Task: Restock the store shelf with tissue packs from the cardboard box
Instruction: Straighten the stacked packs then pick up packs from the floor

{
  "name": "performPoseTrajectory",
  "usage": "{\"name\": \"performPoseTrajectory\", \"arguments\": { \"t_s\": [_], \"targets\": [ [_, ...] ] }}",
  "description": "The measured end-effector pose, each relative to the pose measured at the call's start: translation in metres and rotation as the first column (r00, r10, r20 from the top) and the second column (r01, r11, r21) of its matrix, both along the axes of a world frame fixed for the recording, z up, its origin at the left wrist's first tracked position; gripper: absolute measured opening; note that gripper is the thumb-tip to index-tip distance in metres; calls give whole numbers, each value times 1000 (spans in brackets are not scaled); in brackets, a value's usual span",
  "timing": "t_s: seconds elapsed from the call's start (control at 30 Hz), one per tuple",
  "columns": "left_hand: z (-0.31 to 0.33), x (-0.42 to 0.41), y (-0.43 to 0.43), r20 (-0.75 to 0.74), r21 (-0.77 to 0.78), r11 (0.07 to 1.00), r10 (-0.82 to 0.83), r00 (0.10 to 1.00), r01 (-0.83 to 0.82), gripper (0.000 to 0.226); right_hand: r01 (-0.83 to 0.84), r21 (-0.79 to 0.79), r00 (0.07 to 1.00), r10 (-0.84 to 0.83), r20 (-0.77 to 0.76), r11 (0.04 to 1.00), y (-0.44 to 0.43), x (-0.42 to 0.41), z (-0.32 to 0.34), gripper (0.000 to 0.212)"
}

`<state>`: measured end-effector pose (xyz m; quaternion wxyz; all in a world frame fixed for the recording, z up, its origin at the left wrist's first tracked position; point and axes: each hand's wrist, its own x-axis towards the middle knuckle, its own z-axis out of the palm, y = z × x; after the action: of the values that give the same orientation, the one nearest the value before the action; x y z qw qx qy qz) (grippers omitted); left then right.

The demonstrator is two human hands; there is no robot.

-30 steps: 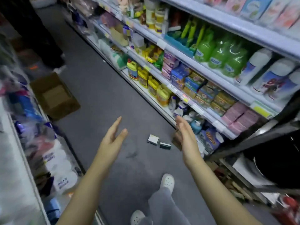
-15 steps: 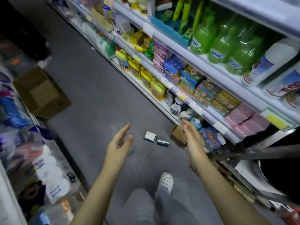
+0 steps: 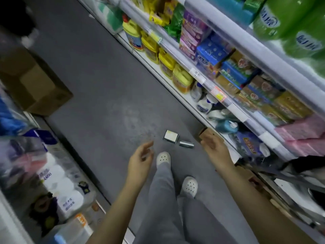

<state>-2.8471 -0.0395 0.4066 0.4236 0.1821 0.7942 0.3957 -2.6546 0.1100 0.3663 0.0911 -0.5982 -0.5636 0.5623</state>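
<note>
- Hanging over the grey aisle floor [image 3: 98, 88], the left hand [image 3: 140, 161] has a slack, empty grip, with its fingers loosely curled.
- The right hand [image 3: 213, 148] is held palm inward near the bottom board of the white store shelf [image 3: 198, 74] on the right. Its grip is open and holds nothing.
- A large brown cardboard box [image 3: 35, 85] sits on the floor at the aisle's left edge, well apart from both hands.
- Pink plastic-wrapped tissue packs [image 3: 306, 136] are stacked on a board of the right shelf, beyond the right hand and not touched by it.
- A small flat white-and-black box [image 3: 171, 137] and a short dark cylinder [image 3: 186, 144] lie just beside each other on the floor, between the two hands.
- Two white perforated clogs [image 3: 163, 158] stand on the floor under grey trousers [image 3: 161, 199].
- Yellow plastic jugs [image 3: 167, 64] line the shelf's bottom board.
</note>
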Motion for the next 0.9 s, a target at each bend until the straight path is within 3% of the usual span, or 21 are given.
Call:
{"name": "performPoseTrajectory", "arguments": {
  "t_s": [0.2,0.4,0.57,0.7,0.9],
  "targets": [
    [-99,-45,46,-7,-120,988,-101,995,99,30,-174,0,961,170,217,985,26,-45,-80,37],
    [-250,-60,93,40,-212,957,-192,981,196,32,-218,-25,945,218,245,976,38,-64,-216,37],
    [-406,-54,114,-42,-292,895,-365,930,338,33,-474,-47,793,449,411,879,51,-50,-366,47],
    [-511,-42,125,-129,-360,799,-553,823,481,40,-593,-114,647,556,522,797,51,-42,-461,56],
    [-616,-27,150,-187,-538,506,-851,490,674,74,-755,-84,454,611,649,650,44,-15,-557,61]
  ]
}}
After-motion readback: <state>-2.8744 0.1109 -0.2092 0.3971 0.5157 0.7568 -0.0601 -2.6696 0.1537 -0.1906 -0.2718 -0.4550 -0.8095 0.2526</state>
